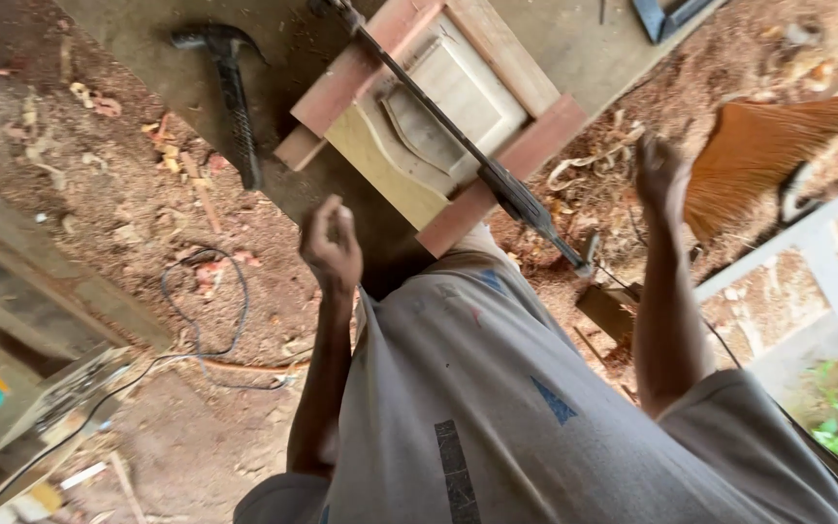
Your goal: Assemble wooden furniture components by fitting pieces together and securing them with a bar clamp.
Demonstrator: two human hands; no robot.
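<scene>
Left hand: we see our left hand (332,243) raised in front of the chest, fingers curled into a loose fist; whether anything small sits inside it we cannot tell
Right hand: our right hand (660,175) is lifted off to the right over the sawdust, fingers relaxed and part open, holding nothing that we can make out
Panel: the wooden panel (438,112), a pale carved centre inside a reddish frame, lies on the workbench (147,39) just beyond both hands, its near corner jutting past the bench edge toward us
Clamp: a long dark bar clamp (458,136) runs across the panel on a diagonal, from far left down to near right, its lower end past the frame near the right forearm
Key relation: the panel sits between the two hands and farther off; we judge the left hand nearer its near-left edge, the right hand nearer the clamp's lower end
Hammer: a hammer (230,87) rests on the bench to the left of the panel, well apart from either hand, handle pointing toward us
Broom: a rust-coloured broom (768,146) lies on the ground just right of the right hand
Cable: a thin cable (206,320) loops over the dirt near the left
</scene>
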